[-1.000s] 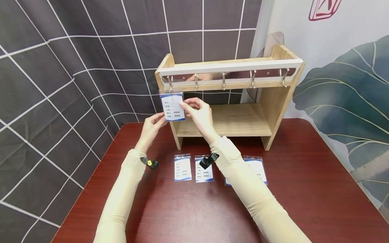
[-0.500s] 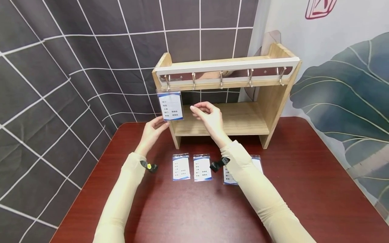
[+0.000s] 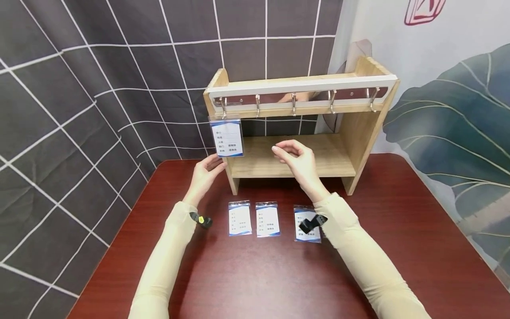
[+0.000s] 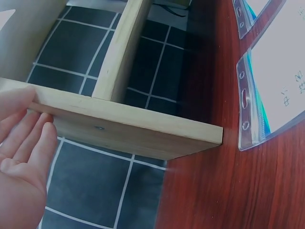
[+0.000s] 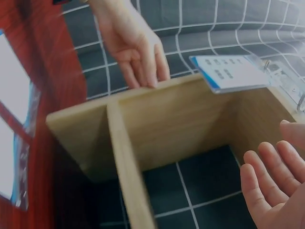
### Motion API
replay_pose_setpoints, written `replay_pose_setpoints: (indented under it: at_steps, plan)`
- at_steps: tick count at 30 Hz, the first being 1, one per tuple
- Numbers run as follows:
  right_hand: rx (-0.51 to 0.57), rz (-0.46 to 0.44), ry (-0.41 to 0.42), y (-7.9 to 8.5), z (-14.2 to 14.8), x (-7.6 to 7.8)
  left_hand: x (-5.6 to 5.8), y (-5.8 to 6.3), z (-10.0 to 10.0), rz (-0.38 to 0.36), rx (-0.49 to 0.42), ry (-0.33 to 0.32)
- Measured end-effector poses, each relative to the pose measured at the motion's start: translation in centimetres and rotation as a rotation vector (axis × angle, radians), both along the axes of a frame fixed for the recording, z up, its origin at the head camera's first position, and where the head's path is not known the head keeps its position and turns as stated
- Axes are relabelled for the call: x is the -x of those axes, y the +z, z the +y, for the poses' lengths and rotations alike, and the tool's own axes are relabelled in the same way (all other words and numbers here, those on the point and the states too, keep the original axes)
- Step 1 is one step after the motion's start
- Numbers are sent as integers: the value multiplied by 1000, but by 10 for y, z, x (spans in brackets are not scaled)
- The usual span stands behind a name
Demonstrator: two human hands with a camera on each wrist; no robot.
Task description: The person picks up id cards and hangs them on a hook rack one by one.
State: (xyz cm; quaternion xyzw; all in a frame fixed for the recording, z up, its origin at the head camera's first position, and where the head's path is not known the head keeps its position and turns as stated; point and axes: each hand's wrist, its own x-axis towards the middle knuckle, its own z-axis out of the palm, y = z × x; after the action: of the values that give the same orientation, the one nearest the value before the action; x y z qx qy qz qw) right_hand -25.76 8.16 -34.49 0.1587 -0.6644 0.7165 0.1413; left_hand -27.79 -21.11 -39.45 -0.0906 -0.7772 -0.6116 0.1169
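Note:
A badge in a clear plastic sleeve (image 3: pixel 227 138) hangs from the leftmost hook (image 3: pixel 223 106) of a small wooden rack (image 3: pixel 292 155). Just below it, my left hand (image 3: pixel 205 173) lies at the rack's left side panel (image 4: pixel 128 124); in the left wrist view its thumb and extended fingers are at the panel's edge. My right hand (image 3: pixel 299 161) hovers before the rack's lower shelf, fingers loosely bent with nothing in them. From the right wrist view, the hanging badge (image 5: pixel 228 69) is apart from both hands.
Two badges (image 3: pixel 240 219) (image 3: pixel 268 220) lie side by side on the red-brown table (image 3: pixel 247 274). A further badge (image 3: pixel 307 235) is partly covered by the right wrist strap. Several metal hooks (image 3: pixel 294 104) line the rack's front rail. Dark gridded cloth (image 3: pixel 119 66) hangs behind.
The right hand has let go of the hanging badge and moved right and slightly down. The left hand has come off the badge's lower edge and sits at the side panel.

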Motion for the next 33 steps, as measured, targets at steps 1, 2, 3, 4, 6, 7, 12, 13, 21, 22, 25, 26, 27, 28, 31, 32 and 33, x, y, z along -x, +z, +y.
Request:
replay_pose_setpoints:
  at_steps: [1,2,3,4,6,7,12,13,21,22,25,26,27,28,31,32,33]
  plan:
    - [-20,-1,-3,-2,6,-2,1,-1,1,0,7,-3]
    - [-39,-6,-6,-5,12,-4,1,-1,2,1,9,-6]
    - [-62,-9,-13,-7,18,-6,1,-2,3,2,10,-9]
    - [-84,-11,-16,-10,23,-7,1,-2,4,2,11,-9]
    - [-120,-17,-21,-13,34,-10,2,-2,5,1,6,-8]
    - [-133,-22,-21,-15,39,-12,2,-2,5,0,6,-7]
    - [-199,-34,-49,-24,63,-16,2,-4,2,3,6,-4]
    - [-211,-35,-55,-25,68,-16,2,-4,1,4,8,-4]
    - [-314,-47,-139,-28,102,-26,0,-2,-1,14,14,-3]
    - [-325,-48,-147,-29,106,-28,0,-2,-1,14,15,-4]
    - [-358,-50,-166,-33,117,-31,0,-1,0,14,16,-6]
    - [-375,-50,-175,-34,120,-31,0,-1,0,12,14,-8]
    - [-399,-47,-185,-36,123,-32,0,-2,0,9,10,-9]
    - [-430,-44,-199,-38,125,-32,1,-2,0,7,7,-10]
    - [-522,-49,-240,-43,133,-34,1,-3,-1,3,-1,-14]
    - [-551,-57,-248,-45,136,-34,2,-4,-2,4,-6,-16]
    - [-588,-62,-253,-47,139,-34,2,-4,-2,5,-5,-17]
